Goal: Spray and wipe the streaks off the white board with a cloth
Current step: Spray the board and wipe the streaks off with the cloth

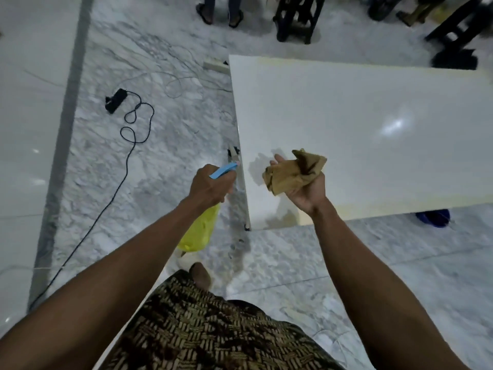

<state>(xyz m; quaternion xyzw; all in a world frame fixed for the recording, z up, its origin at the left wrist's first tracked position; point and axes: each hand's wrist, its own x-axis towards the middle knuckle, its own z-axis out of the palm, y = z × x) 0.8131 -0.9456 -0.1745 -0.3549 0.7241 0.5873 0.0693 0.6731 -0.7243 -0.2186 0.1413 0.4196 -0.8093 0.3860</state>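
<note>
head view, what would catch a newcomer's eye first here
The big white board fills the right half of the view, glossy with a light glare. Over its near left corner the right hand holds a crumpled brown cloth, palm up. Just off the board's left edge, the left hand grips a yellow spray bottle with a blue trigger, above the marble floor where a black cable loops.

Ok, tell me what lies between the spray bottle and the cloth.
In the head view, only the bare left edge of the white board lies between the spray bottle and the cloth; neither touches the other.
</note>
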